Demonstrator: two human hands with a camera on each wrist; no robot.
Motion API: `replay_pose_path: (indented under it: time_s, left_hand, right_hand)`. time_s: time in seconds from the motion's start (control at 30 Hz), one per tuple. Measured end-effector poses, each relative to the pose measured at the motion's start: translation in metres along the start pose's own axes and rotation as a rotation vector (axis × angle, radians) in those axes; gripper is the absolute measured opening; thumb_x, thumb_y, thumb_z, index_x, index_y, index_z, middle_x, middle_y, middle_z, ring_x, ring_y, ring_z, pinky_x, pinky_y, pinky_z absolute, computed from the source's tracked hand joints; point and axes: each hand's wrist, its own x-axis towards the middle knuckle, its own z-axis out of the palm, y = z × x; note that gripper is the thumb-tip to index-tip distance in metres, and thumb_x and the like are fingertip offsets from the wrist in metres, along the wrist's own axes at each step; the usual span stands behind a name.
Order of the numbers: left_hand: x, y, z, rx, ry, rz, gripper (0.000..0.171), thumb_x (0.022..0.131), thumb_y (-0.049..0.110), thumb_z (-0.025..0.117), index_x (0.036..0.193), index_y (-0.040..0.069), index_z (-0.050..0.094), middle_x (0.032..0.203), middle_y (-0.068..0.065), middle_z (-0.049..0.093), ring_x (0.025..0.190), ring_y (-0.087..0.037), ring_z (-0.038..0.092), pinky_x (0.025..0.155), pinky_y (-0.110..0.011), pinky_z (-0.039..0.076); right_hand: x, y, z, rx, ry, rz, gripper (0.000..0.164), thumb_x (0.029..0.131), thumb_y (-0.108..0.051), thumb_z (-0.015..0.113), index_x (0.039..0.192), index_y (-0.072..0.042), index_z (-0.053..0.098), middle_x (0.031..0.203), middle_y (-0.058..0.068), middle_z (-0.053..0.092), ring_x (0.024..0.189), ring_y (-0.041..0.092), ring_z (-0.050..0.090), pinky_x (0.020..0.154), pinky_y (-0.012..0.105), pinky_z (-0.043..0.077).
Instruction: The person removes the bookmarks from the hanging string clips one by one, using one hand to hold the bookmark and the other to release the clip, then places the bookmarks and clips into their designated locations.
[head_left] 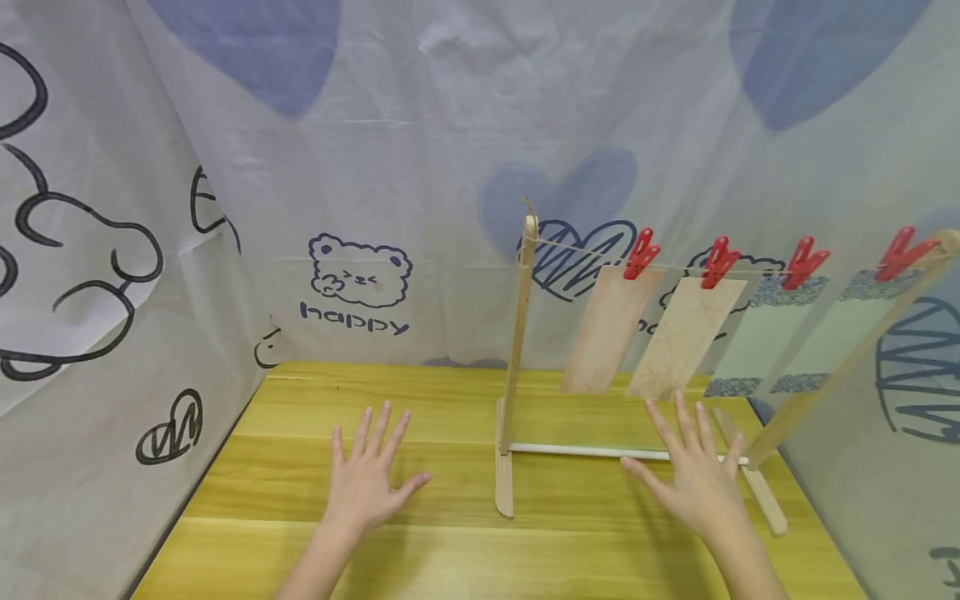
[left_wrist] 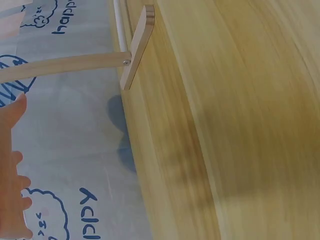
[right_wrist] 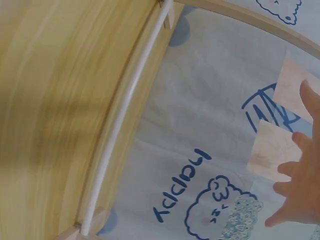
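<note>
My left hand (head_left: 365,490) is spread above the table, left of a small wooden drying rack (head_left: 517,333), and holds nothing. In front of the rack's white crossbar (head_left: 577,451) my right hand (head_left: 696,483) is spread too, its fingers straight and holding nothing. Several paper strips hang from the rack's string (head_left: 577,248) by red clothespins (head_left: 721,262): a pinkish strip (head_left: 611,333), a cream strip (head_left: 686,337) and two pale green ones with patterned ends (head_left: 772,333). In the right wrist view the right fingers overlap the cream strip (right_wrist: 270,150).
The rack stands on a yellow wood-grain table (head_left: 420,542), its flat wooden feet (head_left: 505,483) spread at both sides. A pale cloth (head_left: 420,167) printed with hearts and cartoon bears hangs behind the table and along its sides.
</note>
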Motion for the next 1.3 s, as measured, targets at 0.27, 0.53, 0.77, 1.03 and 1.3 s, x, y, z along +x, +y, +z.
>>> replay_pose_path:
  time_s: [0.27,0.53,0.77,1.03,1.3]
  left_hand:
    - [0.003,0.009,0.009,-0.011,0.019,-0.003,0.083,0.080,0.066,0.047,0.145,0.020,0.024,0.151,-0.008,0.015,0.137,-0.032,0.013,0.106,-0.057,-0.001]
    - [0.005,0.018,0.021,-0.066,0.120,0.013,0.077,0.085,0.065,0.038,0.142,0.014,0.029,0.149,-0.011,0.022,0.135,-0.033,0.020,0.105,-0.058,0.006]
    - [0.005,0.029,0.038,-0.119,0.194,0.049,0.078,0.087,0.068,0.018,0.139,0.012,0.033,0.145,-0.014,0.030,0.132,-0.034,0.027,0.105,-0.058,0.008]
    - [0.007,0.041,0.056,-0.132,0.279,0.101,0.076,0.090,0.064,0.013,0.133,0.008,0.040,0.138,-0.016,0.040,0.127,-0.035,0.034,0.106,-0.054,0.012]
    - [0.004,0.052,0.072,-0.137,0.288,0.117,0.075,0.091,0.062,0.015,0.129,0.005,0.045,0.133,-0.017,0.044,0.122,-0.035,0.040,0.102,-0.056,0.019]
  right_hand:
    - [-0.003,0.005,0.007,-0.001,0.193,-0.082,0.073,0.086,-0.054,0.052,0.145,-0.025,0.022,0.147,0.018,0.023,0.132,0.041,0.021,0.106,0.054,-0.007]
    - [-0.003,0.015,0.018,0.042,0.336,-0.140,0.065,0.087,-0.052,0.051,0.140,-0.018,0.034,0.141,0.017,0.033,0.127,0.039,0.030,0.108,0.052,0.006]
    - [-0.002,0.029,0.029,0.060,0.441,-0.181,0.068,0.089,-0.062,0.036,0.132,-0.009,0.045,0.134,0.020,0.041,0.119,0.040,0.038,0.103,0.055,0.020]
    - [-0.002,0.049,0.041,0.070,0.534,-0.204,0.068,0.090,-0.060,0.033,0.124,-0.003,0.050,0.125,0.021,0.048,0.111,0.040,0.043,0.092,0.059,0.029]
    - [-0.006,0.073,0.052,0.068,0.589,-0.203,0.068,0.091,-0.060,0.033,0.118,-0.001,0.053,0.116,0.023,0.052,0.101,0.044,0.048,0.082,0.059,0.035]
